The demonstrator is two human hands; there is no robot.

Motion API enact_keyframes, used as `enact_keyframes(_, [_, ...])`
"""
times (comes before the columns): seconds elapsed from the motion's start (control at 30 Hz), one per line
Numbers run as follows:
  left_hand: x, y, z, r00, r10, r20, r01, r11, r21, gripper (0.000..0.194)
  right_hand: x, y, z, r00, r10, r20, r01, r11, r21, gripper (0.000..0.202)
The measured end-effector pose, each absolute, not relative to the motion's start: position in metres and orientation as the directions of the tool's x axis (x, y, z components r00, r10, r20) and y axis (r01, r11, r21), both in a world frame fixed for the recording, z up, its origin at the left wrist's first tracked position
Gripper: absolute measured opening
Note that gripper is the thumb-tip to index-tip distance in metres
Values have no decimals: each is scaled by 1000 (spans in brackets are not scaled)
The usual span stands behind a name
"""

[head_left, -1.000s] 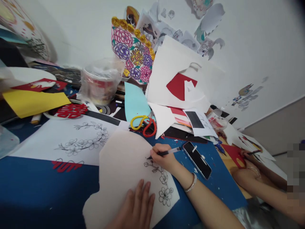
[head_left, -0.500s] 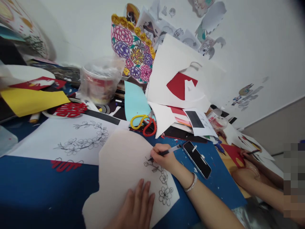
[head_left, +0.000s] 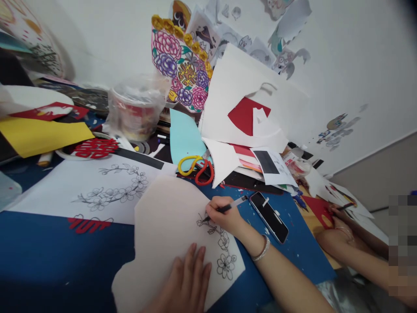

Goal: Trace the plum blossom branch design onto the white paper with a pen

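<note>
My right hand point(head_left: 224, 213) grips a black gel pen point(head_left: 230, 204), its tip on a white cut-out sheet point(head_left: 163, 217) near a small bud. A drawn branch of blossoms point(head_left: 225, 265) runs down the right side of this sheet. Flat on the sheet's lower part lies my left hand point(head_left: 187, 278), fingers stretched out and holding nothing. To the left is a printed page with a blossom branch point(head_left: 120, 191), partly under the cut-out sheet. A red paper cutting point(head_left: 89, 224) pokes out from the page's lower edge.
Scissors with yellow and red handles point(head_left: 197, 167) lie beyond the sheet. A phone point(head_left: 269, 217) rests right of my right hand. A plastic-wrapped tub point(head_left: 135, 108) stands at the back. At far right, another person's hands point(head_left: 337, 230) hold red paper and a pencil-like tool.
The pen tip has shifted very slightly at the bud, where a little more line shows. My left hand stays in place.
</note>
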State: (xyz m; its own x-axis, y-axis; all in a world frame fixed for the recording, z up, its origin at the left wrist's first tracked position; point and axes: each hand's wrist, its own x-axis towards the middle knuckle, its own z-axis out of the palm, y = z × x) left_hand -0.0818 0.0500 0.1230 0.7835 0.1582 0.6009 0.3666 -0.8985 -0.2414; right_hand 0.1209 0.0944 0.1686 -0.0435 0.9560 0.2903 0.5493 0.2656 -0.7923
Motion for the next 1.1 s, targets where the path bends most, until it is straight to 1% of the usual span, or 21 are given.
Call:
enact_keyframes(0.1, [-80,51,122,778,169,605,374,-899,-230,42,120,94,168,-54,947,316,544,293,-786,35])
enact_keyframes(0.23, [-79,51,123,796,149,587,354,-900,-252,42,119,95,167,-8,926,378,548,320,-773,35])
enact_keyframes(0.33, [-80,50,123,796,154,585,360,-898,-253,41,119,96,166,9,920,392,554,322,-767,35])
enact_keyframes(0.53, [-81,50,123,786,142,602,360,-897,-258,38,121,97,161,-19,923,383,588,320,-743,34])
enact_keyframes(0.63, [-79,50,122,794,156,588,364,-896,-254,41,122,98,160,-19,919,395,597,327,-732,33])
enact_keyframes(0.9, [-80,50,124,801,162,576,363,-897,-254,43,121,97,162,-12,928,373,592,307,-745,34])
enact_keyframes(1.1, [-82,51,130,818,143,558,341,-901,-269,41,121,97,162,1,937,349,600,279,-750,33])
